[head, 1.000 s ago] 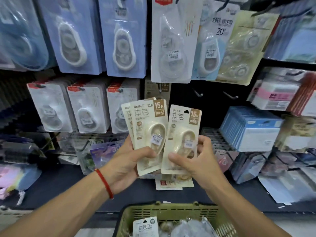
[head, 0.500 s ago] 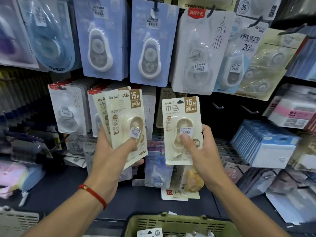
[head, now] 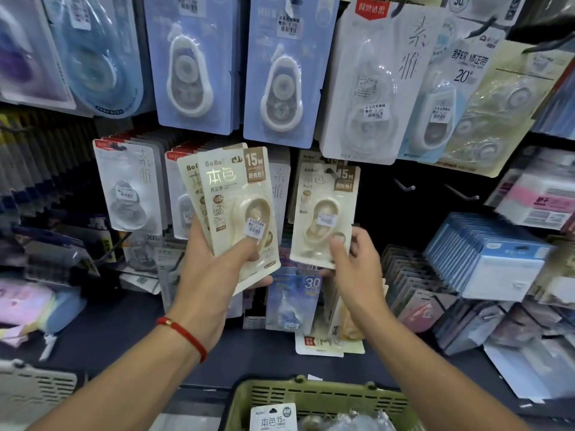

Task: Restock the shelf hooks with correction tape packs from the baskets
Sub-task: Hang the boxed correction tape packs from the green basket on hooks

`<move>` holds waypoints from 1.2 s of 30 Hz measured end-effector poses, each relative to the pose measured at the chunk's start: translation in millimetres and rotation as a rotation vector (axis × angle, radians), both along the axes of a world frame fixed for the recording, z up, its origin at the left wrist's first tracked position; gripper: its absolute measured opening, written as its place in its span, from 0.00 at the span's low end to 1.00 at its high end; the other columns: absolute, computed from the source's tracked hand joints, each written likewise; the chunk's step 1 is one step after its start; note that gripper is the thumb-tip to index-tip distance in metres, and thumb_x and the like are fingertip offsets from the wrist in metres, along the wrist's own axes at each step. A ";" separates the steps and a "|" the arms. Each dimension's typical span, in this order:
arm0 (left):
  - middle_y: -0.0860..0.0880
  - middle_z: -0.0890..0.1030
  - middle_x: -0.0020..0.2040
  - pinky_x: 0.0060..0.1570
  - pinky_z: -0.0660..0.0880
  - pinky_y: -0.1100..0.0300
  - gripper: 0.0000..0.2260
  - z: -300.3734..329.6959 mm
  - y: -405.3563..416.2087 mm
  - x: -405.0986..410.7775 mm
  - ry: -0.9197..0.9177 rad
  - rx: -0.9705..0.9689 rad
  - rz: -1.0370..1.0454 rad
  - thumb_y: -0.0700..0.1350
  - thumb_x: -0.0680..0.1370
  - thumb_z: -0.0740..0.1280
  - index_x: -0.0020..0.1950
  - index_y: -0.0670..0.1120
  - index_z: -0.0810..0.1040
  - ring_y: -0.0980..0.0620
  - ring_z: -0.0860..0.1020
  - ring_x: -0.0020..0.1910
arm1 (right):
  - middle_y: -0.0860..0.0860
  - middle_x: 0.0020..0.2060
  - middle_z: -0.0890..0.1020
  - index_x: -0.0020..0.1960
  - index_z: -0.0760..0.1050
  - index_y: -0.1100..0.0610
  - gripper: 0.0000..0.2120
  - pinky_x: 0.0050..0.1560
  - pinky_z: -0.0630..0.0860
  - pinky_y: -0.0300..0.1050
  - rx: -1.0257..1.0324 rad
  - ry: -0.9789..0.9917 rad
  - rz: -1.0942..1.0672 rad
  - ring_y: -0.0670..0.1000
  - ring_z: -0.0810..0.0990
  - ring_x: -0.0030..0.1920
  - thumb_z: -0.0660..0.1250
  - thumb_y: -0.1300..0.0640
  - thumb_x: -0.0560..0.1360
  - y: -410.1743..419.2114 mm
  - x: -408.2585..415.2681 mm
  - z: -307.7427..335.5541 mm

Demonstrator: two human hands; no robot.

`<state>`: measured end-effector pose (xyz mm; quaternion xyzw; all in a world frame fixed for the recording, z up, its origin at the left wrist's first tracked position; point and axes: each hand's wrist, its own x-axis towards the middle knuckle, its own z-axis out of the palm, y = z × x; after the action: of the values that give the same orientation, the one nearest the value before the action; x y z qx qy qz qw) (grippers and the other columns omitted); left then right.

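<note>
left grip holds cream packs | right grip pinches hooked pack | green basket below shelf

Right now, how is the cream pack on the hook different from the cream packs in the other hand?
The single pack hangs upright at a hook, right hand at its bottom corner. The fanned packs tilt, gripped clear of the hooks in the left hand. Both are cream with a 15M label.
</note>
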<state>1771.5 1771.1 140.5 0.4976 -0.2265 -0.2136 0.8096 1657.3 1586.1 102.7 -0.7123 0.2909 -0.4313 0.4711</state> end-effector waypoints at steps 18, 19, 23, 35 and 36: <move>0.49 0.85 0.64 0.67 0.77 0.40 0.37 -17.0 -13.2 -30.0 -0.057 0.176 -0.330 0.27 0.70 0.74 0.73 0.54 0.71 0.46 0.82 0.65 | 0.43 0.53 0.86 0.61 0.80 0.40 0.11 0.50 0.83 0.40 -0.039 0.080 0.347 0.45 0.86 0.51 0.68 0.38 0.81 29.8 -46.2 11.0; 0.50 0.85 0.64 0.68 0.77 0.41 0.37 -17.9 -13.9 -31.8 -0.073 0.184 -0.353 0.29 0.70 0.75 0.73 0.55 0.71 0.47 0.82 0.65 | 0.43 0.52 0.86 0.61 0.79 0.41 0.11 0.50 0.83 0.41 -0.025 0.080 0.314 0.45 0.85 0.51 0.71 0.41 0.80 32.6 -52.9 10.3; 0.50 0.84 0.67 0.68 0.77 0.43 0.37 -20.0 -18.5 -32.5 -0.146 0.181 -0.394 0.33 0.70 0.80 0.74 0.55 0.71 0.48 0.82 0.67 | 0.49 0.48 0.87 0.59 0.81 0.50 0.11 0.46 0.85 0.51 0.113 0.062 0.253 0.52 0.86 0.48 0.73 0.50 0.79 31.2 -63.5 13.2; 0.56 0.86 0.59 0.40 0.86 0.54 0.16 -16.0 -15.9 -15.7 -0.239 0.155 -0.091 0.44 0.81 0.71 0.67 0.59 0.77 0.53 0.87 0.55 | 0.47 0.52 0.86 0.61 0.68 0.43 0.08 0.48 0.81 0.41 -0.101 -0.076 0.226 0.46 0.86 0.52 0.65 0.49 0.85 30.7 -59.1 30.3; 0.55 0.87 0.58 0.39 0.86 0.48 0.15 -15.2 -15.0 -13.0 -0.199 0.157 -0.062 0.44 0.82 0.70 0.65 0.59 0.78 0.50 0.88 0.53 | 0.47 0.52 0.85 0.61 0.67 0.44 0.08 0.48 0.80 0.39 -0.093 -0.088 0.214 0.44 0.85 0.52 0.65 0.49 0.85 27.6 -56.2 31.7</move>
<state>1758.5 1756.2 125.3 0.5710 -0.3034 -0.2053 0.7347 1601.1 1613.7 134.4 -0.7409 0.1720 -0.4223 0.4931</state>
